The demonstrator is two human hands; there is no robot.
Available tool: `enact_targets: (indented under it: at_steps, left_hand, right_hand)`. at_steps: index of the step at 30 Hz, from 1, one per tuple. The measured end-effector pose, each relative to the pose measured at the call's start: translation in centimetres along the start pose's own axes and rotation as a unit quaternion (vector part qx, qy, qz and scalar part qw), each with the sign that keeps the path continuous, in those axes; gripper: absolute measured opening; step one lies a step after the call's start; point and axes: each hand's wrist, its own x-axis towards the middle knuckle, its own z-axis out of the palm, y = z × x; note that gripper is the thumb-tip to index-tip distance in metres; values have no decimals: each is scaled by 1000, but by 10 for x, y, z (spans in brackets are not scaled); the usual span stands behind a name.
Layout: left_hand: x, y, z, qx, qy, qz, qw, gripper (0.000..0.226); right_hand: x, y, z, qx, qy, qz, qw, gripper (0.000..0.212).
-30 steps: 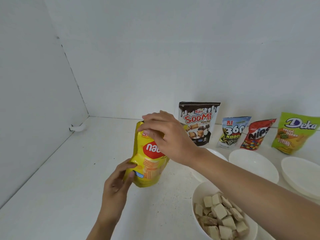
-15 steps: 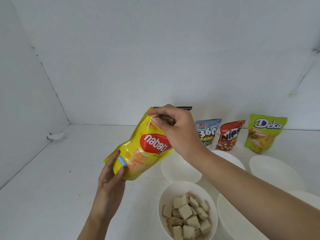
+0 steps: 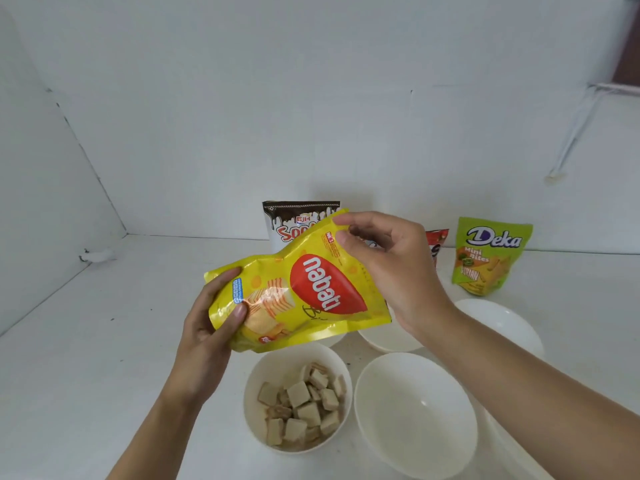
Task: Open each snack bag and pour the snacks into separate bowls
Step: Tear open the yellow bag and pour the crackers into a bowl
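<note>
A yellow Nabati bag is held tilted in the air, its top pointing up and right. My left hand grips its bottom end. My right hand pinches its top corner. Below the bag, a white bowl holds several pale wafer cubes. An empty white bowl stands to its right. Two more white bowls, one under my right wrist and one further right, sit behind. Whether the bag's top is torn cannot be told.
Against the back wall stand a brown-topped Soomi bag, a red bag mostly hidden by my right hand, and a green Deka bag. White walls close off the back and left. A bowl rim shows at the lower right.
The Nabati bag has tipped from upright to slanting, and both hands carried it right, over the bowls. The view has shifted right and down.
</note>
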Motion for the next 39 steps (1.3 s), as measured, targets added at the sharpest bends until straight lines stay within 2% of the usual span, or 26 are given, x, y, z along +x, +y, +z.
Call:
enact_targets:
  at_steps: [4, 6, 13, 18, 20, 23, 37, 39]
  left_hand:
    - [-12, -2, 13, -2, -4, -17, 1000, 44]
    - [-17, -4, 18, 7, -4, -24, 1000, 45]
    - [-35, -9, 40, 65, -12, -19, 998, 44]
    - [-36, -9, 54, 103, -42, -25, 994, 42]
    - [-35, -7, 58, 123, -57, -26, 990, 41]
    - [-33, -4, 62, 140, -70, -20, 987, 41]
    - [-19, 19, 61, 263, -147, -41, 953, 33]
    - [-19, 19, 62, 281, -156, -43, 946, 44]
  right_hand:
    - [-20, 11, -37, -96, -54, -71, 991, 21]
    - [-29, 18, -54, -130, -78, -80, 985, 23]
    - [-50, 48, -100, -79, -102, -28, 991, 29]
    - [-53, 56, -119, -11, -161, 72, 984, 23]
    - [-54, 57, -124, -23, -175, 85, 981, 21]
    - [-58, 60, -129, -66, -173, 73, 980, 19]
    - [-86, 82, -129, -8, -118, 82, 990, 13]
    - [-89, 85, -130, -19, -124, 86, 988, 14]
